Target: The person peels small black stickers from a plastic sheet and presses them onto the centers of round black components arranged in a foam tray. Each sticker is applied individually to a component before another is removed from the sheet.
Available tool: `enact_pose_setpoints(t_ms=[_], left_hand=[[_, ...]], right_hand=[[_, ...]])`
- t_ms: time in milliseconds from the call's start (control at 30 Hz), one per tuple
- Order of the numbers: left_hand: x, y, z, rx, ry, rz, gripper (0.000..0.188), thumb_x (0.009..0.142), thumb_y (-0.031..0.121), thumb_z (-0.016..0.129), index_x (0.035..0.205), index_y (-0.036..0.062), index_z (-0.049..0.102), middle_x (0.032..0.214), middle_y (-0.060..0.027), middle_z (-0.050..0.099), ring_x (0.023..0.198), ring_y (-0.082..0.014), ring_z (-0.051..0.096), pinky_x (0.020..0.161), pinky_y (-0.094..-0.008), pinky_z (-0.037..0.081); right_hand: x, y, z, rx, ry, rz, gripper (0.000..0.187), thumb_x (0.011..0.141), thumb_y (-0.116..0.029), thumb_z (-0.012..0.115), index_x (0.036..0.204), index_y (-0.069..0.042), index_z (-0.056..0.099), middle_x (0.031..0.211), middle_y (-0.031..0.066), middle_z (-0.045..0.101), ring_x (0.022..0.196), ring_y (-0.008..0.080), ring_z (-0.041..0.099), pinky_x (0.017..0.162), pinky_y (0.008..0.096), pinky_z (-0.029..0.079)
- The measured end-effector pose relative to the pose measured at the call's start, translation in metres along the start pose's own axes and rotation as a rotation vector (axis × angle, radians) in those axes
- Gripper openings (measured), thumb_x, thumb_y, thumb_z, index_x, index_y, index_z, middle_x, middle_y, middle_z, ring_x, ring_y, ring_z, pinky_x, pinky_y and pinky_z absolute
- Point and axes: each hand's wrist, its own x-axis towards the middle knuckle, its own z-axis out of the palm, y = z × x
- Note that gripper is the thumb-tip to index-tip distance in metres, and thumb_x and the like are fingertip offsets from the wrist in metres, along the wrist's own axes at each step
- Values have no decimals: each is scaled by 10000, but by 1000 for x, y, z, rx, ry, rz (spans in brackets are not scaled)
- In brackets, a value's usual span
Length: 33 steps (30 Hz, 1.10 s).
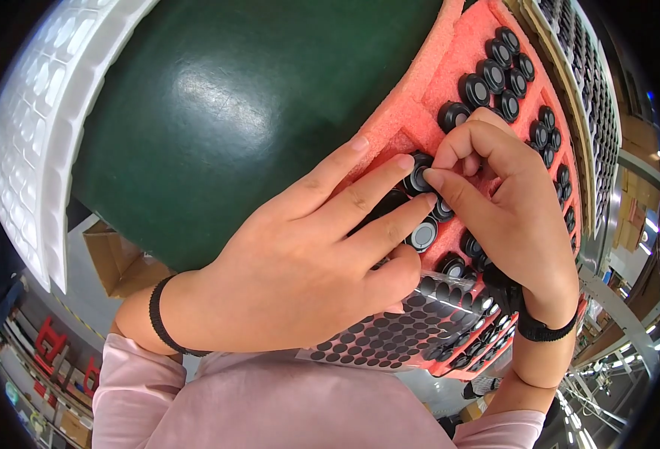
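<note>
My left hand (311, 239) reaches over the near edge of a pink foam tray (390, 112). Its outer fingers are spread, with two fingertips at a round black part (417, 178) with a grey centre. The index finger and thumb curl at a clear sheet of round black stickers (378, 340), which hangs beneath the palm. Over that same part, my right hand (505, 198) pinches with thumb and index finger. Whatever is between those fingertips is too small or hidden to name. More black round parts (423, 234) sit in the tray beside my fingers.
Groups of black round parts (492, 75) fill other tray pockets. A dark green surface (270, 97) lies left of the tray, with white moulded trays (53, 112) at far left. Stacked trays (588, 90) stand at right. A cardboard box (120, 258) sits below on the left.
</note>
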Motion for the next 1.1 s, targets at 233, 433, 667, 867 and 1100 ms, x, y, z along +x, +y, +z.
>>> enact_pose_setpoints(t_ms=[233, 433, 667, 867, 1100], left_hand=[[0, 0, 0, -7, 6, -3, 410, 535, 414, 820, 808, 135, 693, 1380, -40, 666, 1374, -322, 561, 1187, -574, 372], [0, 0, 0, -13, 9, -4, 414, 536, 412, 819, 818, 135, 696, 1371, -41, 671, 1373, -322, 562, 1193, -575, 367], [1, 0, 0, -17, 17, 0, 416, 535, 410, 821, 821, 134, 697, 1361, -43, 676, 1361, -323, 570, 1193, -577, 370], [0, -1, 1, -10, 31, 1, 414, 537, 405, 824, 813, 127, 690, 1358, -50, 677, 1351, -326, 576, 1176, -577, 397], [-1, -3, 0, -14, 54, 36, 403, 551, 406, 826, 801, 126, 679, 1376, -63, 664, 1337, -353, 580, 1143, -598, 431]], right_hand=[[0, -1, 1, 3, 9, 23, 115, 883, 82, 701, 893, -3, 624, 866, -21, 463, 759, 80, 419, 661, 236, 363], [0, -1, 1, -6, 11, 10, 115, 882, 83, 700, 891, -3, 625, 863, -24, 458, 756, 74, 416, 658, 232, 363], [0, -2, 1, -56, 8, 13, 121, 884, 80, 702, 925, -3, 623, 866, -26, 469, 757, 69, 429, 664, 222, 365], [-2, -8, 4, -13, 79, 126, 154, 900, 86, 682, 999, -11, 614, 898, -16, 529, 768, 66, 473, 677, 220, 400], [-10, 9, -4, -154, 139, -208, 173, 895, 111, 648, 1022, -4, 627, 936, 45, 585, 813, 121, 567, 726, 253, 467]])
